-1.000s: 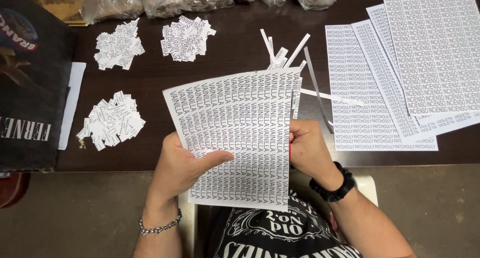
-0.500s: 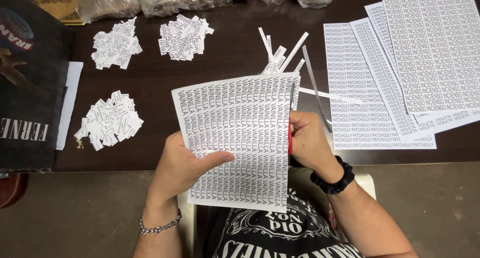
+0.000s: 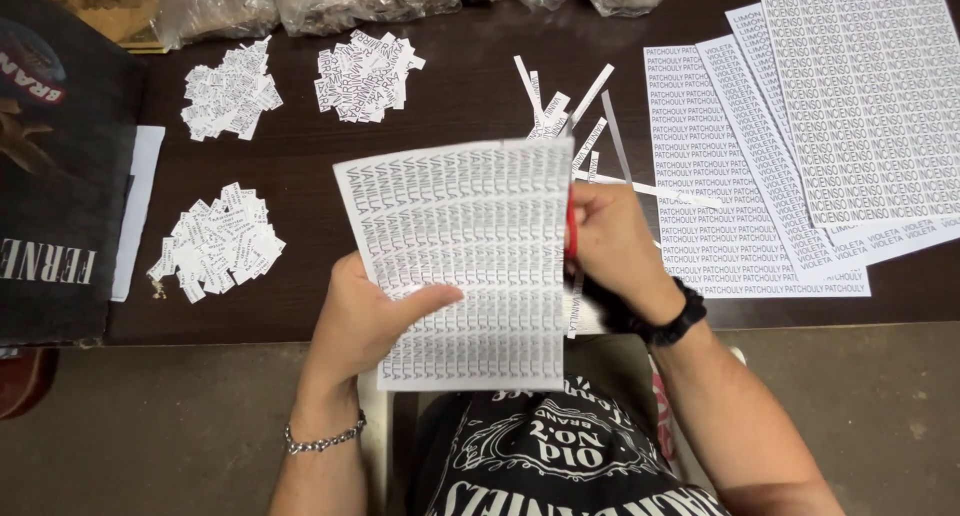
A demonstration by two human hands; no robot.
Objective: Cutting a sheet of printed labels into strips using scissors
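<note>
1. The printed sheet – a white page covered in rows of small repeated words – is held up in front of the person's chest, over the near edge of the dark worktop, with both hands on it.
2. At the far left lies a dark printed bag, with a white paper partly tucked under its right edge.
3. Just right of that, three heaps of cut paper slips sit on the worktop: one near the bag, one further back, and a third beside it.
4. The left hand is closed on the sheet's left lower edge, thumb across the front, fingers hidden behind; a chain bracelet circles the wrist.
5. Loose white paper strips lie on the worktop behind the sheet's top edge.
6. The right hand grips red-handled scissors at the sheet's right edge – the blades are hidden, so how far they gape cannot be told. A black wristband is on this wrist.
7. To the right, several full printed sheets lie fanned and overlapping.
</note>
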